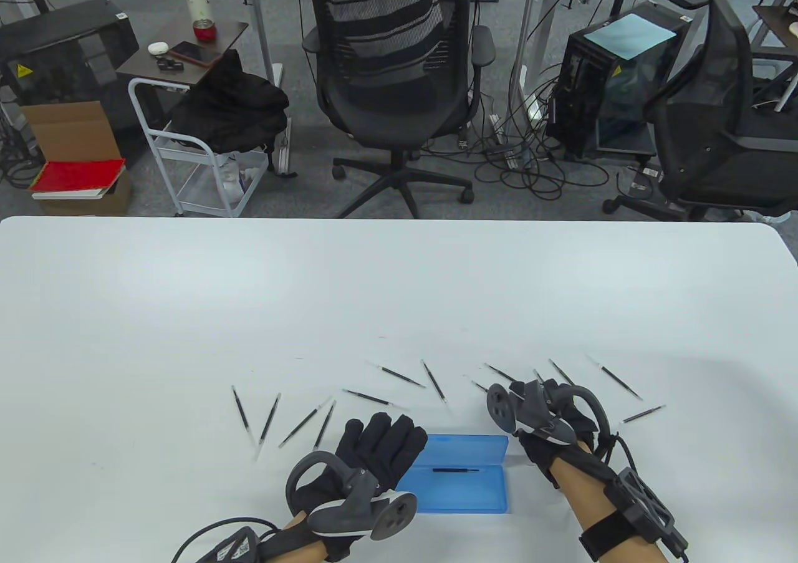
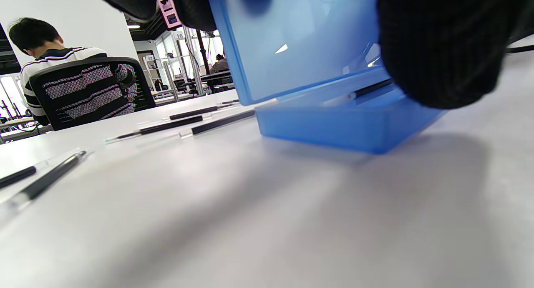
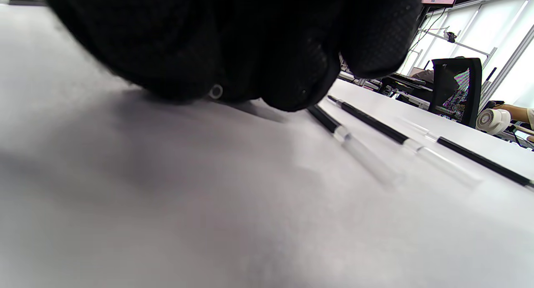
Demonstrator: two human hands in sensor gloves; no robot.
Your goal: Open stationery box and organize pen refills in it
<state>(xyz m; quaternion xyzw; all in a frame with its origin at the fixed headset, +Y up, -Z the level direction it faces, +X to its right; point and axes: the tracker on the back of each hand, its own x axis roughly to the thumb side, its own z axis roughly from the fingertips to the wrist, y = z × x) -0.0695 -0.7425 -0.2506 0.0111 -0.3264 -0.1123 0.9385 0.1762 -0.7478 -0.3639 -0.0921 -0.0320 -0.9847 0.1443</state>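
**Lid propped, refill being reached for**

The lid of the blue stationery box (image 1: 461,472) is steadied by the left hand (image 1: 374,447); were it released, it could drop shut. One refill (image 1: 458,469) lies inside the box, beside that hand. The right hand (image 1: 548,416) is curled over scattered pen refills (image 1: 499,373); whether one is grasped cannot be told.
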